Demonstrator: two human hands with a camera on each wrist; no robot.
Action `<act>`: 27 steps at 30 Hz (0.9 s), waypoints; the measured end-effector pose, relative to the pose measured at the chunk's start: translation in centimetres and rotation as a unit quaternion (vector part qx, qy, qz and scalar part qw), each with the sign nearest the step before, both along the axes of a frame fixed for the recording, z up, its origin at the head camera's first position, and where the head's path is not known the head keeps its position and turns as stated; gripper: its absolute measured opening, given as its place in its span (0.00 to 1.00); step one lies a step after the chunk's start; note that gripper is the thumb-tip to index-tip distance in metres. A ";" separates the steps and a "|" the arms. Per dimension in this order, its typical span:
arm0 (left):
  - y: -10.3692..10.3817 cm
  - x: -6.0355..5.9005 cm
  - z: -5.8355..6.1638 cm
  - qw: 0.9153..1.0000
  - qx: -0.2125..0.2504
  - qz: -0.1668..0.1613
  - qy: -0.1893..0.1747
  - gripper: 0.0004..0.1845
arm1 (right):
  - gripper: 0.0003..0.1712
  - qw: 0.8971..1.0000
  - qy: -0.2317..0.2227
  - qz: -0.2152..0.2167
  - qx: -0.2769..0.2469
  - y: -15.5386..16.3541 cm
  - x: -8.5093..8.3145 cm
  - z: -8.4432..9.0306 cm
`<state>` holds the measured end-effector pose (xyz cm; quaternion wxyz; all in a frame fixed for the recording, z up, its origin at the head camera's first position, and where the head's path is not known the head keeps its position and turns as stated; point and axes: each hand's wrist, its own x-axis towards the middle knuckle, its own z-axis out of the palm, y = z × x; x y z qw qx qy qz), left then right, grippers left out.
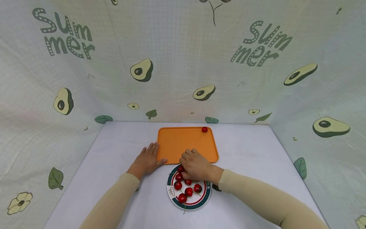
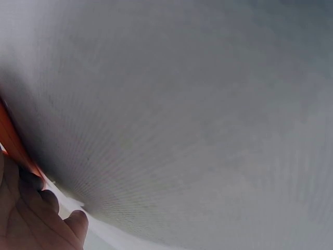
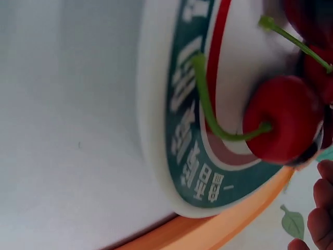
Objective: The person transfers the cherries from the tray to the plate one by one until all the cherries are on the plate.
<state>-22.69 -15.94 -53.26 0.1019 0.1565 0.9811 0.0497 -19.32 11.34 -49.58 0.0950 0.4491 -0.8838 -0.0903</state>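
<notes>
Nearest to me in the head view sits one round plate point(image 1: 173, 192), white with a green and red rim band, resting on the white table point(image 1: 120, 149). I count six cherries point(image 1: 189, 191) exposed on the plate; any further cherries under the hand are hidden from me. The right wrist view shows one cherry point(image 3: 283, 120) with a green stem close up, lying on the plate rim point(image 3: 156, 130), with the orange tray edge point(image 3: 223, 229) just beyond the plate. My right hand point(image 1: 198, 165) lies over the far part of the plate with its fingers curled down onto the cherries there; I cannot tell whether it has one pinched, because the fingertips are hidden in the head view and only the tips of two fingers point(image 3: 321, 219) appear at the edge of the right wrist view. My left hand point(image 1: 147, 160) lies flat on the table with straight fingers, gripping nothing, its thumb touching the near left corner of the tray point(image 1: 171, 143). The left wrist view confirms this: fingertips point(image 2: 47, 200) rest beside a sliver of orange tray edge point(image 2: 13, 138). There is one tray, just behind the plate. One single cherry point(image 1: 204, 129) lies at its far right corner. Behind the table hangs a backdrop point(image 1: 183, 63) printed with avocados and the word "Summer" twice.
</notes>
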 end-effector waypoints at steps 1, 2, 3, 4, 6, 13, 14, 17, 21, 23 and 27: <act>0.0 -0.1 0.0 1.000 -0.001 0.001 0.000 0.55 | 0.24 1.000 0.001 0.000 -0.003 0.0 -0.1 0.1; 0.0 -0.1 0.1 1.000 0.000 0.002 0.001 0.55 | 0.24 1.000 0.002 0.000 -0.007 0.1 -0.1 0.2; -0.1 -0.1 0.1 1.000 -0.002 0.004 -0.001 0.56 | 0.24 1.000 0.003 0.000 -0.010 0.1 -0.2 0.2; -0.1 -0.1 0.1 1.000 -0.004 0.006 -0.003 0.56 | 0.25 1.000 0.003 0.000 -0.014 0.2 -0.3 0.3; -0.1 -0.1 0.2 1.000 -0.006 0.009 -0.005 0.56 | 0.25 1.000 0.004 -0.001 -0.022 0.3 -0.4 0.4; -0.2 0.2 0.4 1.000 0.006 0.014 -0.005 0.55 | 0.22 0.996 0.006 -0.020 -0.082 1.7 -2.0 0.6; -0.2 0.2 0.4 1.000 0.006 0.015 -0.005 0.55 | 0.22 0.995 0.006 -0.028 -0.091 2.1 -2.5 0.6; -0.2 0.3 0.2 1.000 0.011 0.013 -0.005 0.55 | 0.21 0.992 0.000 -0.054 -0.116 3.8 -4.2 0.7; -0.1 0.5 0.2 1.000 0.016 0.009 -0.003 0.54 | 0.22 0.988 0.011 -0.089 -0.125 6.5 -6.6 1.0; -0.1 0.6 0.3 1.000 0.016 0.007 -0.004 0.54 | 0.24 0.986 0.022 -0.111 -0.121 7.8 -7.7 1.2; 0.0 0.6 0.5 1.000 0.018 0.004 -0.008 0.54 | 0.27 0.984 0.023 -0.148 -0.101 9.9 -9.6 1.6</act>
